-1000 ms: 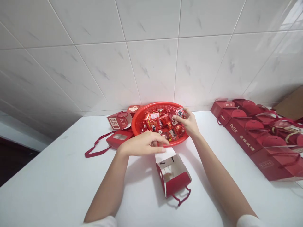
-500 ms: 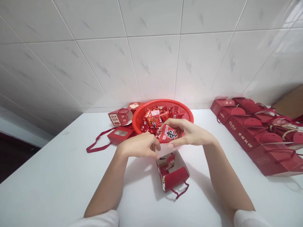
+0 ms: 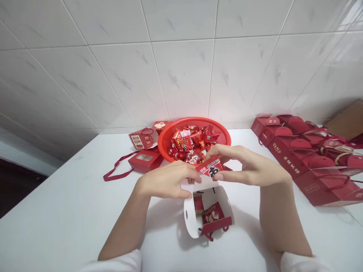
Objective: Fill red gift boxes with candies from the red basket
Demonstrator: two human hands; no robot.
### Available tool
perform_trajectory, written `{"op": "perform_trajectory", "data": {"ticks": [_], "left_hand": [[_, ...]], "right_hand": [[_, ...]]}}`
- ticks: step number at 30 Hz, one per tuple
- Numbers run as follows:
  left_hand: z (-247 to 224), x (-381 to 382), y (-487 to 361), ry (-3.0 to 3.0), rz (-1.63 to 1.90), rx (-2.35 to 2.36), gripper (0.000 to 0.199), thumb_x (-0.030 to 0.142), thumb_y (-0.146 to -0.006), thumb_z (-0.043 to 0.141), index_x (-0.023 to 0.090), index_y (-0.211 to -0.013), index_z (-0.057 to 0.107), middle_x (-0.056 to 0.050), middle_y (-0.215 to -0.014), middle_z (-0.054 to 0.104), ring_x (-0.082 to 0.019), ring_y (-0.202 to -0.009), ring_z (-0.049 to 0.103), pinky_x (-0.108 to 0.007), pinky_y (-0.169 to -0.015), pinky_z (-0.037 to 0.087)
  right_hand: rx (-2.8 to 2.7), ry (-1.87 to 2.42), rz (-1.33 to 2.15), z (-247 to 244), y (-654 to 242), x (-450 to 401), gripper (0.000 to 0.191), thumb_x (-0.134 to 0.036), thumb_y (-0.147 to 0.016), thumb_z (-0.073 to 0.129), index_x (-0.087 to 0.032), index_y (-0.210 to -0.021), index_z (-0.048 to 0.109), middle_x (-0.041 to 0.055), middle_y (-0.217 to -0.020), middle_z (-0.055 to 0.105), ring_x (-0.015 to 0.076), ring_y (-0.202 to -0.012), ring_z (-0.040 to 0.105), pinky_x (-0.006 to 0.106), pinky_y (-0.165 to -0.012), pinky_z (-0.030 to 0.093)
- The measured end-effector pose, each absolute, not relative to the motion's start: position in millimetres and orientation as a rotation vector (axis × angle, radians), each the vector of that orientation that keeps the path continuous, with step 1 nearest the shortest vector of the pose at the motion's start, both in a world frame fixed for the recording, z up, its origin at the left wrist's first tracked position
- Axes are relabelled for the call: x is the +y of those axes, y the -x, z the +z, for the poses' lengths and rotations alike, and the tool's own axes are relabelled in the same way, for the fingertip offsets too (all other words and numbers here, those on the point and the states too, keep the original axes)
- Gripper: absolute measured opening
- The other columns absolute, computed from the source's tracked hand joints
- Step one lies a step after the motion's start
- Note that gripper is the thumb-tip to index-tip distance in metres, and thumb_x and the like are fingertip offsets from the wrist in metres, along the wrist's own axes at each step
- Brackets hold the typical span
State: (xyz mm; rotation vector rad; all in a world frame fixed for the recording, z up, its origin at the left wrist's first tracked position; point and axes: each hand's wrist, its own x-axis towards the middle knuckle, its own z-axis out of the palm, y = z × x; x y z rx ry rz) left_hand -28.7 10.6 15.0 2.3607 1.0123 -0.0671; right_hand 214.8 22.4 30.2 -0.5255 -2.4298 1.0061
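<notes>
My right hand [image 3: 244, 168] pinches a red candy packet [image 3: 211, 169] with dark lettering, above the far edge of an open box. The small box [image 3: 217, 226], red outside and white inside, holds a few red packets [image 3: 213, 213]. My left hand [image 3: 172, 179] is at the box's far left side, its thumb and fingers apart by the raised white flap, with nothing visible in it. Behind both hands is a red basket [image 3: 222, 126] with many wrapped candies [image 3: 184, 143].
Left of the basket lie a red box with a ribbon [image 3: 144, 160] and a small patterned box [image 3: 144, 139]. Rows of red boxes [image 3: 286, 151] stand at the right, near a brown carton [image 3: 344, 121]. A tiled wall [image 3: 181, 75] rises behind the table [image 3: 85, 211].
My right hand has moved right and slightly nearer with its packet. A packet seen blurred inside the box now lies at its bottom. The box has shifted and turned, its side flap showing more.
</notes>
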Motion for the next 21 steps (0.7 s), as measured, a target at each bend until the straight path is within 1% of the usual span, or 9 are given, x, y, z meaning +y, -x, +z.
{"op": "perform_trajectory", "data": {"ticks": [4, 8, 10, 13, 17, 21], "left_hand": [[17.0, 11.4, 27.2, -2.376, 0.082, 0.997, 0.028, 0.022, -0.079, 0.063, 0.023, -0.106, 0.071, -0.002, -0.105, 0.069, -0.021, -0.095, 0.064, -0.028, -0.081, 0.046], [16.3, 14.1, 27.8, -2.388, 0.158, 0.977, 0.030, 0.019, -0.079, 0.062, 0.022, -0.108, 0.070, -0.002, -0.106, 0.069, -0.019, -0.094, 0.064, -0.026, -0.080, 0.046], [14.4, 15.1, 29.0, -2.406, 0.148, 1.008, 0.031, 0.017, -0.077, 0.062, 0.021, -0.107, 0.069, -0.002, -0.106, 0.068, -0.020, -0.095, 0.064, -0.027, -0.080, 0.046], [10.8, 17.4, 31.1, -2.433, 0.132, 1.030, 0.030, 0.018, -0.077, 0.062, 0.021, -0.106, 0.069, -0.003, -0.105, 0.068, -0.021, -0.095, 0.064, -0.028, -0.080, 0.046], [8.9, 20.7, 32.1, -2.419, 0.103, 1.042, 0.030, 0.021, -0.079, 0.060, 0.022, -0.107, 0.069, -0.004, -0.102, 0.067, -0.022, -0.094, 0.064, -0.029, -0.080, 0.046], [11.2, 20.6, 30.9, -2.404, 0.036, 1.092, 0.024, 0.025, -0.080, 0.060, 0.022, -0.102, 0.070, -0.004, -0.097, 0.067, -0.021, -0.088, 0.063, -0.028, -0.076, 0.044]], "right_hand": [[-2.553, 0.494, 1.028, 31.1, -215.6, 20.9, 0.023, -0.028, -0.094, 0.057, -0.019, -0.116, 0.060, 0.0038, -0.100, 0.067, 0.0144, -0.081, 0.061, 0.026, -0.072, 0.050], [-2.696, 0.585, 0.977, 26.6, -212.5, 22.9, 0.028, -0.026, -0.094, 0.058, -0.020, -0.121, 0.060, 0.0050, -0.107, 0.069, 0.0167, -0.087, 0.064, 0.027, -0.075, 0.049], [-2.697, 0.704, 0.864, 24.7, -211.6, 23.0, 0.028, -0.027, -0.094, 0.056, -0.021, -0.122, 0.060, 0.0060, -0.111, 0.069, 0.0187, -0.091, 0.064, 0.029, -0.077, 0.050], [-2.651, 0.822, 0.728, 24.4, -214.1, 20.8, 0.028, -0.030, -0.095, 0.055, -0.022, -0.121, 0.062, 0.0063, -0.109, 0.070, 0.0208, -0.092, 0.065, 0.032, -0.078, 0.050], [-2.568, 0.856, 0.691, 27.9, -224.3, 15.7, 0.028, -0.034, -0.094, 0.056, -0.025, -0.119, 0.063, 0.0057, -0.109, 0.070, 0.0230, -0.094, 0.066, 0.034, -0.080, 0.051], [-2.525, 0.868, 0.685, 30.7, -232.4, 11.0, 0.026, -0.036, -0.093, 0.057, -0.025, -0.115, 0.065, 0.0058, -0.105, 0.070, 0.0231, -0.091, 0.066, 0.034, -0.078, 0.051]]}}
